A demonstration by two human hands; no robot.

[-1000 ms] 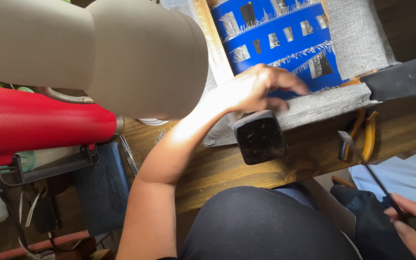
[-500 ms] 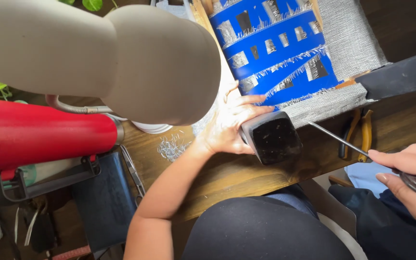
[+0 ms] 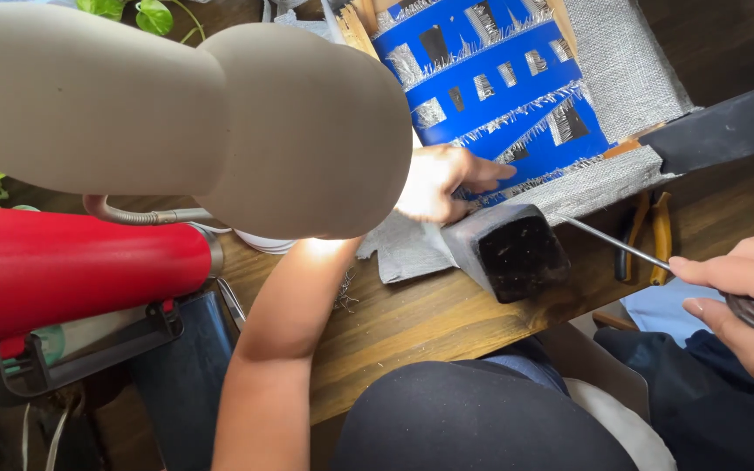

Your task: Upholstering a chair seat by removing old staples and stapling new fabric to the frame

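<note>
My left hand (image 3: 442, 179) lies flat with fingers stretched on the edge of a blue woven piece (image 3: 499, 78) with silver fringes, which is bordered by grey cloth (image 3: 621, 61) on a wooden frame. Just below the hand stands a dark square block (image 3: 517, 253). My right hand (image 3: 743, 305) at the right edge grips the dark handle of a tool with a thin metal shaft (image 3: 621, 246). The shaft's tip points at the block's upper right corner.
A large beige lamp head (image 3: 202, 113) fills the upper left and hides part of my left forearm. Beneath it lies a red cylinder (image 3: 71, 270) over a black clamp. Orange-handled pliers (image 3: 647, 235) rest on the wooden table (image 3: 412, 323). A black bar (image 3: 726, 126) crosses the right.
My right hand has risen from my lap with the thin tool, bringing its tip close to the dark block. My left hand has shifted from the block onto the blue weaving's edge.
</note>
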